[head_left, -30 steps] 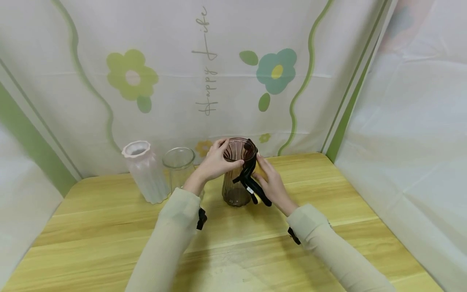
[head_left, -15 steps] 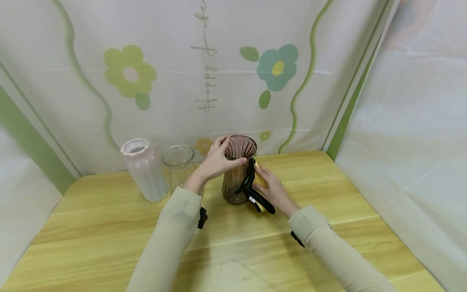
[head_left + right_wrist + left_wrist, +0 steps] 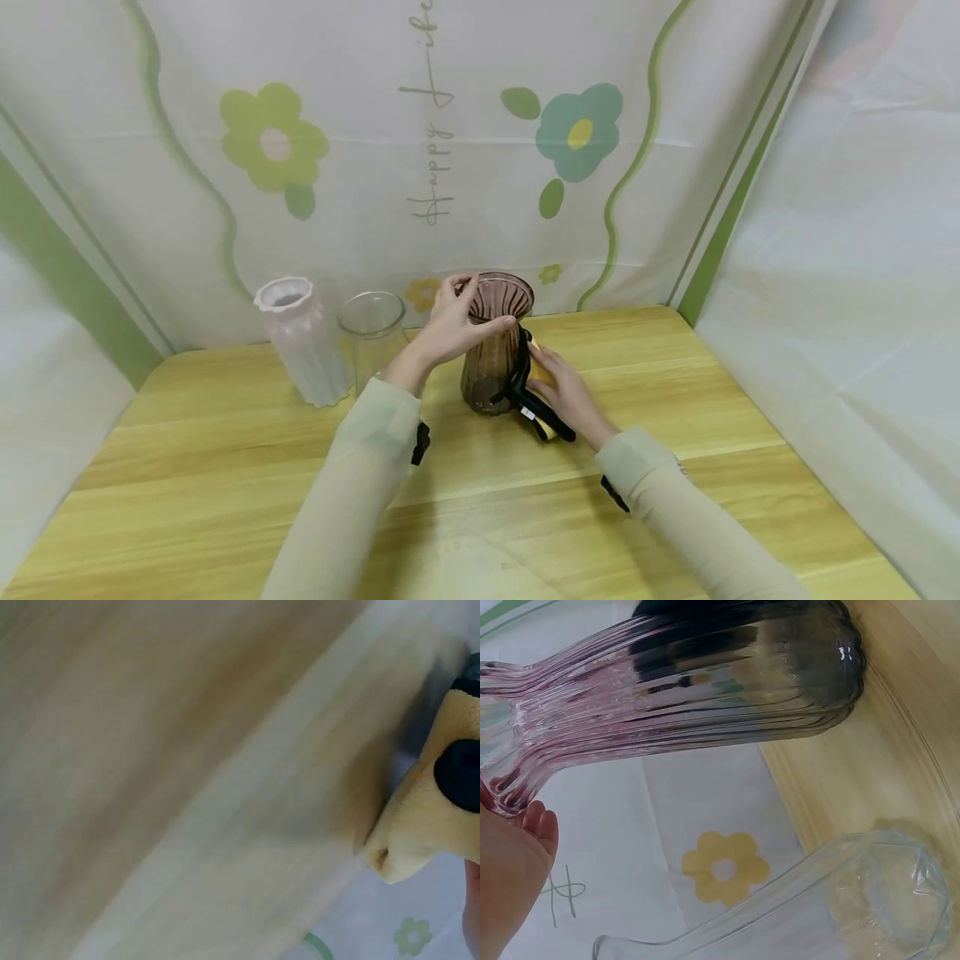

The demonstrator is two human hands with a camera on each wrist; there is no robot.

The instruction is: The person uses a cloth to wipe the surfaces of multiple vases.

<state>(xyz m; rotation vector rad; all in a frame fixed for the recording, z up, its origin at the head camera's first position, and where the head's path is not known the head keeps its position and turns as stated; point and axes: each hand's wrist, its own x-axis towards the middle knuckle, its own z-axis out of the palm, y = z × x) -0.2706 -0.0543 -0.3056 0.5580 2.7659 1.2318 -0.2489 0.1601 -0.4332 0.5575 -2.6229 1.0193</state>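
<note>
A purple-tinted ribbed glass vase [image 3: 480, 371] stands upright on the wooden table. My left hand [image 3: 448, 330] grips it at the flared rim, thumb across the near side and fingers over the far edge. In the left wrist view, part of that hand [image 3: 510, 862] is at the vase's neck. Against the vase's right side, my right hand [image 3: 568, 393] holds a soft yellow-and-black cloth [image 3: 519, 379], whose black strips hang in front of the glass. The right wrist view has the cloth's fuzzy yellow side [image 3: 424, 814] with a black round patch, most of the hand out of frame.
Left of my left hand stands a clear glass vase [image 3: 372, 327], partly hidden by the forearm. Beyond it is a white-and-pink fluted vase [image 3: 303, 354]. A flower-printed white curtain [image 3: 360, 208] hangs behind the wooden table [image 3: 225, 483].
My right hand has slid the cloth down the vase's right side from near the rim, and more yellow shows. The left hand keeps its grip on the rim.
</note>
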